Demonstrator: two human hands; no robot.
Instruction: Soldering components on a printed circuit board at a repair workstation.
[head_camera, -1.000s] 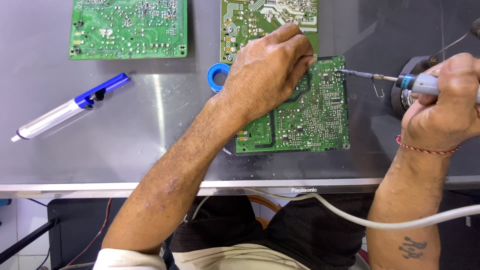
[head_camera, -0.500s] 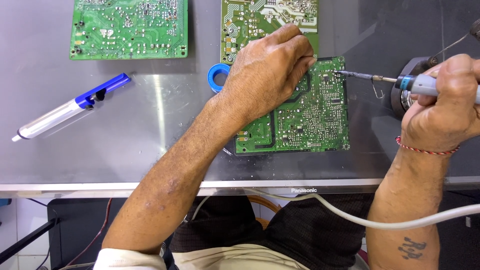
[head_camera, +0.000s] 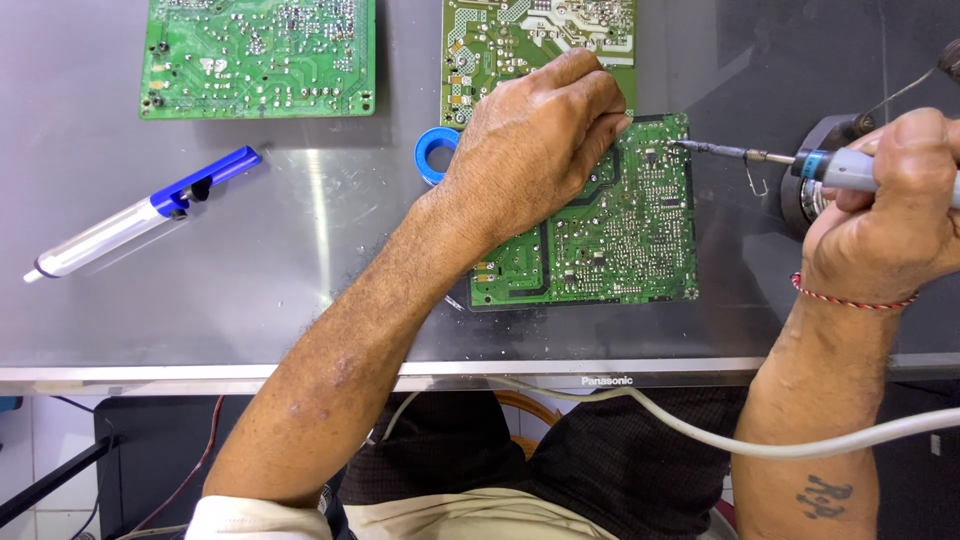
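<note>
Head view, the only one. Your left hand (head_camera: 540, 150) lies palm down on the near green circuit board (head_camera: 620, 240), fingers together, pressing its upper left part flat to the grey work surface (head_camera: 300, 290); it pins the board rather than grasping it. Your right hand (head_camera: 885, 215) is closed around the grey handle of the soldering iron (head_camera: 800, 163), whose thin tip touches or sits just above the board's upper right corner; I cannot tell which. The board sits at the front middle of the surface, solder side up.

Risks, as I judge them: the tip is right at the board edge, so a small slip could take it off the pad. Your left fingertips are near the hot tip, so a jerk of either hand could burn them. The white cable (head_camera: 700, 425) hangs across your lap and could tug the iron if it snags.

Counts: three green boards, namely the one you hold, a second (head_camera: 520, 40) just behind it and partly under your hand, and a third (head_camera: 258, 55) at the far left. One blue and white desoldering pump (head_camera: 140, 212) well to the left. One blue ring-shaped roll (head_camera: 432, 155) just beside your left wrist. One dark round stand (head_camera: 815, 175) behind the iron, partly hidden. One red thread bracelet (head_camera: 850, 298) on your right wrist.
</note>
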